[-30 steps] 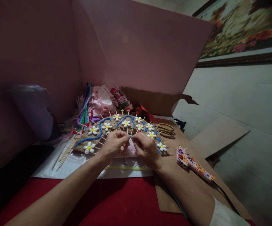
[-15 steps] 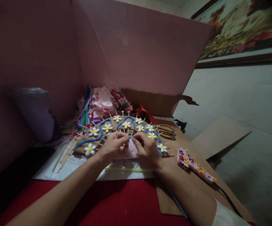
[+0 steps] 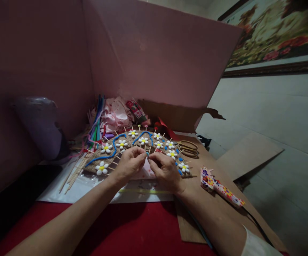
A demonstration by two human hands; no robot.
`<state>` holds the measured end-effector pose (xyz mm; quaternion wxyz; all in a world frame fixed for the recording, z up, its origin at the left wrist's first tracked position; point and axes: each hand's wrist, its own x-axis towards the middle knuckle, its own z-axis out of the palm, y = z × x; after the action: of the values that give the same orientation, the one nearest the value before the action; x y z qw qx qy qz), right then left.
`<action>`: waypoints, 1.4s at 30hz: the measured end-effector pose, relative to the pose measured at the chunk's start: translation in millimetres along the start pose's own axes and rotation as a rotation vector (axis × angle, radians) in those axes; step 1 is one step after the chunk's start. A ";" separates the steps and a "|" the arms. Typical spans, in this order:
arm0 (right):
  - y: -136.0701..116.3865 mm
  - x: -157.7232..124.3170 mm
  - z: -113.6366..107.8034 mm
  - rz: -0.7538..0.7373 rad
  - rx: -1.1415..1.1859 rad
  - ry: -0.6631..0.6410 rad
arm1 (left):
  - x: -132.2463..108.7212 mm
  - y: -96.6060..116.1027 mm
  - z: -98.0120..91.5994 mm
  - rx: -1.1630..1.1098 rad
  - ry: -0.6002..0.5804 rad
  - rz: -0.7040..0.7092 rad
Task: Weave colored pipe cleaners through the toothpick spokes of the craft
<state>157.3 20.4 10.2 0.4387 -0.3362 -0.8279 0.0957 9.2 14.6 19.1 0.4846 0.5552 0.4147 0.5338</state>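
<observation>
In front of the arch, my left hand (image 3: pixel 130 163) and my right hand (image 3: pixel 166 171) meet, both closed in a pinch. A small blue-green piece (image 3: pixel 147 154), mostly hidden by the fingertips, sits between them; its kind is too small to make out. Just behind is an arch wound with brown twine (image 3: pixel 127 151), with thin sticks jutting from its edges. White-petalled flowers with yellow centres (image 3: pixel 101 168), wavy blue strips (image 3: pixel 114 147) and small blue dots (image 3: pixel 180 159) decorate it. My fingers hide part of its inner edge.
Gold-handled scissors (image 3: pixel 188 148) lie right of the arch. Nearer stands a flower-patterned glue gun (image 3: pixel 220 186) with a black cord. Loose wooden sticks (image 3: pixel 74 174) and coloured pipe cleaners (image 3: pixel 97 122) are on the left. A pink panel (image 3: pixel 156 53) rises behind.
My fingertips have drawn closer together, and less of the blue-green piece shows between them. The arch and the tools around it stay put.
</observation>
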 end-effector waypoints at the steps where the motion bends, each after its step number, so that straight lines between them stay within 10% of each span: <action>1: 0.1 -0.3 -0.2 -0.028 -0.028 -0.027 | 0.8 -1.4 -0.8 0.092 0.019 0.058; 11: 5.0 1.1 -6.7 -0.172 -0.306 -0.152 | 3.6 5.2 -14.6 0.861 -0.109 0.331; 19: 8.1 5.4 -1.3 0.231 0.418 -0.042 | 1.1 11.9 -18.8 0.124 -0.359 -0.071; 26: -2.4 1.4 8.3 0.436 0.819 -0.038 | -2.7 7.9 -8.1 -0.128 -0.252 -0.051; 35: -8.7 -4.3 13.1 0.412 0.584 0.004 | 0.2 -0.5 -1.8 0.405 0.004 0.293; 42: -9.7 -4.3 -1.6 0.028 -0.112 -0.086 | 2.1 -2.1 -8.2 0.854 -0.021 0.328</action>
<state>155.6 10.1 12.7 0.3816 -0.3673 -0.8453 0.0696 1.3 17.8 17.2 0.1257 0.7689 0.4994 0.3791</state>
